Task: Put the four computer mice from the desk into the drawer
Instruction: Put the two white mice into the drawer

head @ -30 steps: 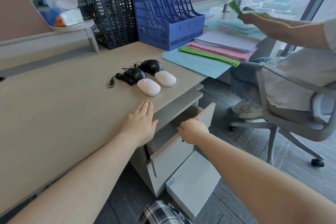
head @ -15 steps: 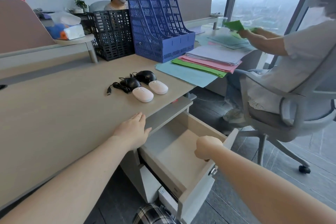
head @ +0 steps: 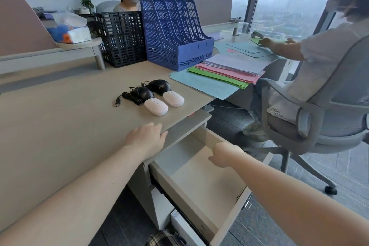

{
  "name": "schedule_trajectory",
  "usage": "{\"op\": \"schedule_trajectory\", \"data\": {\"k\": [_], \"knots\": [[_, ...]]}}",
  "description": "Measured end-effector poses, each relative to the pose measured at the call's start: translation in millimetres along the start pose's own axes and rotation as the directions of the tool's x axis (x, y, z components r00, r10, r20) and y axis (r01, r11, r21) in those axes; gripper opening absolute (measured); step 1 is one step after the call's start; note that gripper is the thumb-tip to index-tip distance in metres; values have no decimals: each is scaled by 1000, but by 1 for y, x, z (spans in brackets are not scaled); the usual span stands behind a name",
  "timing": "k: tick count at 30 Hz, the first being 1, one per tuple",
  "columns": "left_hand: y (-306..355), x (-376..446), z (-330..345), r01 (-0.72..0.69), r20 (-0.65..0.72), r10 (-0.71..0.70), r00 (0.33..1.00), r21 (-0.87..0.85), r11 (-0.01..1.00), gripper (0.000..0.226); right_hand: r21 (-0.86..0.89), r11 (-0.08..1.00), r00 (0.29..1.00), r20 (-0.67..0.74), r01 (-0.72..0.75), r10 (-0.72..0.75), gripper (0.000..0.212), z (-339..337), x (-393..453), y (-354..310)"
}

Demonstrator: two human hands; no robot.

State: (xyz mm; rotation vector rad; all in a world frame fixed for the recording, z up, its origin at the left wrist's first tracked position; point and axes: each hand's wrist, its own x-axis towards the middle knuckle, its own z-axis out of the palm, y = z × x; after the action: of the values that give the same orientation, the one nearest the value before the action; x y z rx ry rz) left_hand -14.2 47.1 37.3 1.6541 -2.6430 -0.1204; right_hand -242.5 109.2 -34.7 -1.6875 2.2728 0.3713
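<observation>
Two white mice [head: 156,106] [head: 173,98] lie side by side on the beige desk [head: 60,116], with two black wired mice [head: 142,92] [head: 159,85] just behind them. A black cable with a USB plug [head: 117,103] trails to their left. The drawer [head: 201,183] under the desk stands pulled out and has nothing inside. My left hand [head: 145,138] rests flat on the desk's front edge, in front of the mice. My right hand [head: 223,155] hovers over the open drawer, fingers loosely curled, holding nothing.
Blue [head: 175,34] and black [head: 121,38] file racks stand at the back of the desk. Stacked coloured papers [head: 225,74] lie to the right. A person in a grey office chair [head: 311,118] sits close on the right, sorting papers. Another person sits behind the racks.
The drawer went from nearly closed to fully pulled out under my right hand. That hand has let go of the drawer front and moved up over the inside. My left hand stayed put.
</observation>
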Motion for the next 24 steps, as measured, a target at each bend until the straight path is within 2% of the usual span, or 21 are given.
{"op": "schedule_trajectory", "data": {"k": [2, 4, 6, 9, 10, 11, 15, 17, 20, 24], "knots": [[1, 8, 0, -2, -64, -2, 998, -58, 998, 35, 30, 999, 998, -57, 13, -12, 38, -9, 7, -6], [1, 17, 3, -1, -98, -11, 995, -123, 992, 46, 98, 995, 990, -138, 22, -9, 37, -23, 14, -14], [0, 29, 7, 11, -116, -32, 993, -179, 984, 58, 189, 981, 961, -275, 46, 8, 38, -38, 21, -22], [-2, 47, 13, 44, -121, -72, 990, -219, 975, 75, 224, 964, 830, -557, 143, 7, 43, -59, 35, -34], [-3, 54, 15, 54, -127, -85, 988, -232, 971, 79, 226, 957, 790, -613, 181, -5, 43, -65, 41, -39], [-3, 61, 17, 63, -132, -99, 986, -253, 965, 84, 240, 947, 775, -632, 212, -13, 43, -72, 48, -43], [-7, 89, 19, 98, -114, -158, 981, -412, 906, 92, 319, 913, 833, -552, 254, -39, 57, -91, 79, -65], [-12, 102, 20, 125, -79, -181, 980, -464, 877, 91, 312, 914, 827, -560, 260, -44, 61, -94, 93, -76], [-20, 115, 25, 136, -66, -193, 979, -491, 861, 90, 350, 893, 826, -561, 283, -42, 62, -95, 108, -87], [-23, 124, 26, 112, -128, -210, 969, -527, 842, 93, 393, 870, 820, -572, 299, -23, 58, -96, 120, -88]]}}
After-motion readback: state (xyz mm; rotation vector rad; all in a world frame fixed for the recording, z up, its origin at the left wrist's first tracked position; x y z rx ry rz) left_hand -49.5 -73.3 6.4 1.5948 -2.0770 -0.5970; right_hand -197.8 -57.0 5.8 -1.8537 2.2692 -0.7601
